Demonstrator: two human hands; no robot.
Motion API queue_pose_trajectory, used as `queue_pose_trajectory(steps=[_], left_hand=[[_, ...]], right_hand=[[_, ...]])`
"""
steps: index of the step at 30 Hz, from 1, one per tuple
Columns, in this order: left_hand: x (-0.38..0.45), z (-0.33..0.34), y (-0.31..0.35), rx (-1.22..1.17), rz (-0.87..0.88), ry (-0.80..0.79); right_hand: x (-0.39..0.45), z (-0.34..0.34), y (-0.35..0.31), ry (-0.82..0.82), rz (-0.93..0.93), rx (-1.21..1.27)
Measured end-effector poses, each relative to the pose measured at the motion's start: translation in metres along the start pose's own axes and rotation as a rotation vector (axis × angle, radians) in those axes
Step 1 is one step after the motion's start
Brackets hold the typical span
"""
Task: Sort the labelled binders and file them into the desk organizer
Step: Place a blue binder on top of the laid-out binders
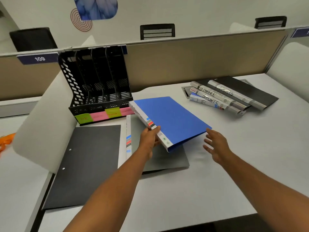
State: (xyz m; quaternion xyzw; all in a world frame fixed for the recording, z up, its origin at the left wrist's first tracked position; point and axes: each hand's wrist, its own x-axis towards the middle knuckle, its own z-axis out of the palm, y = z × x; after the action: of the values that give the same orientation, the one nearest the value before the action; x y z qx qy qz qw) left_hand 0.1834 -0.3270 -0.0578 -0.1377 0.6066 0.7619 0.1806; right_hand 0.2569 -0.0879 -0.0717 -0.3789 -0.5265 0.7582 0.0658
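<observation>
My left hand (149,139) grips the white spine of a blue binder (172,118), lifted at a tilt above the desk. Just right of the binder's near corner, my right hand (215,145) hovers with fingers spread and holds nothing. The black mesh desk organizer (93,84) stands at the back left, its slots holding nothing, with green and pink sticky labels (100,115) on its front. A fanned pile of labelled binders (230,96) lies at the back right; spines read FINANCE, SPORTS, HR. A grey binder (167,161) lies under the blue one, and a black binder (87,164) lies to its left.
A white curved divider (41,123) rises at the desk's left side. A beige partition (184,61) runs along the back. Something orange (6,141) lies at the far left. A cable hatch (186,91) sits beside the pile.
</observation>
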Motion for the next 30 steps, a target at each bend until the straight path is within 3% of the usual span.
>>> queue_pose_trajectory(steps=[6, 12, 19, 23, 30], left_hand=[[-0.008, -0.025, -0.006, 0.046, 0.039, -0.014], [-0.011, -0.045, -0.005, 0.161, 0.064, 0.048], [0.003, -0.085, -0.011, 0.590, 0.117, 0.213], [0.008, -0.103, -0.019, 0.800, 0.125, 0.281], [0.003, -0.098, -0.025, 0.904, 0.221, 0.337]], right_hand=[[0.007, -0.004, 0.004, -0.035, 0.092, -0.046], [0.007, 0.011, 0.020, -0.020, 0.034, -0.118], [-0.004, 0.023, 0.055, -0.137, -0.016, -0.541], [-0.001, 0.027, 0.070, -0.122, -0.092, -0.793], [0.005, 0.031, 0.075, -0.101, -0.257, -1.180]])
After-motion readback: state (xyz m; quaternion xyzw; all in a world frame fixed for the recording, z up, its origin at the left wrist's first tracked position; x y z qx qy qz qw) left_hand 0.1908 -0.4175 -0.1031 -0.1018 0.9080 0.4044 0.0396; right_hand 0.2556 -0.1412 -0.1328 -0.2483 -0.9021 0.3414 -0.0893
